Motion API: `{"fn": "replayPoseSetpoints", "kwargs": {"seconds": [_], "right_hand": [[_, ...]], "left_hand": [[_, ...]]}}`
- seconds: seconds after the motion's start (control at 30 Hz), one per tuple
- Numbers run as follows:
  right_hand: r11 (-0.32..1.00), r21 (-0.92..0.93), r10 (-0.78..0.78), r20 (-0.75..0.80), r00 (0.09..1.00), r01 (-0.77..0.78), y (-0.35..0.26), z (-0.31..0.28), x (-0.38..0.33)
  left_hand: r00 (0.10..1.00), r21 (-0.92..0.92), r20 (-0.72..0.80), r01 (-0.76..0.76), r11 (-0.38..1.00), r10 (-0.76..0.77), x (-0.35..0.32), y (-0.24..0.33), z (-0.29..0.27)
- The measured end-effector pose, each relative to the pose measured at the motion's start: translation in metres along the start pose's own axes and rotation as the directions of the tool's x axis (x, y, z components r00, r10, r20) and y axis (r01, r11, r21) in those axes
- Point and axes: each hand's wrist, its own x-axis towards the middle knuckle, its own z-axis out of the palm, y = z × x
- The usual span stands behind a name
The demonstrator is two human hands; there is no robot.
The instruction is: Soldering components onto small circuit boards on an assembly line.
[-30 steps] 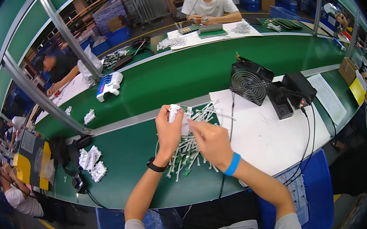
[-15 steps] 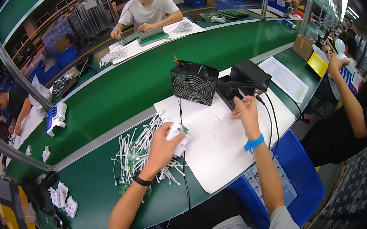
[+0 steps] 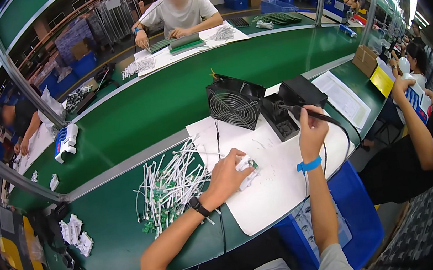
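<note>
My left hand (image 3: 225, 180) grips a white plastic housing (image 3: 248, 177) with a small green circuit board at its edge, low over the white sheet (image 3: 256, 212). Pinched in my right hand (image 3: 312, 134) is the black handle of a soldering iron (image 3: 297, 110), beside the open black iron stand (image 3: 280, 123). Its cable trails off to the right. A heap of white wire leads (image 3: 171, 179) with small green boards lies left of my left hand. Whether my left fingers touch the small board, I cannot tell.
A black fan (image 3: 234, 104) stands behind the sheet, next to a black box (image 3: 301, 92). A blue bin (image 3: 359, 209) sits below the bench edge at right. White plastic parts (image 3: 72, 232) lie at far left. Across the green bench, a co-worker (image 3: 182, 12) handles boards.
My right hand, previously near the stand, now has the soldering iron in it and is slightly right and lower. My left hand has carried the white housing rightward, from the wire heap onto the sheet.
</note>
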Motion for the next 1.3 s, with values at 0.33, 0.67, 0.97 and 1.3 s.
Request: {"fn": "replayPoseSetpoints", "kwargs": {"seconds": [0.33,0.67,0.97,1.3], "right_hand": [[0.920,0.334,0.153,0.178,0.972,-0.206,0.002,-0.021,-0.066],[0.963,0.245,0.016,0.372,0.928,-0.115,-0.006,-0.014,-0.073],[0.972,0.215,0.004,0.373,0.928,-0.091,-0.005,-0.015,-0.073],[0.964,0.214,0.062,0.391,0.918,-0.157,-0.006,-0.016,-0.074]], "left_hand": [[0.843,0.453,-0.093,-0.437,0.777,0.529,-0.032,-0.003,0.012],[0.822,0.539,0.028,-0.492,0.684,0.569,-0.027,-0.009,0.006],[0.807,0.586,0.087,-0.516,0.625,0.585,-0.024,-0.013,0.002],[0.807,0.595,0.107,-0.520,0.613,0.581,-0.023,-0.009,0.001]]}}
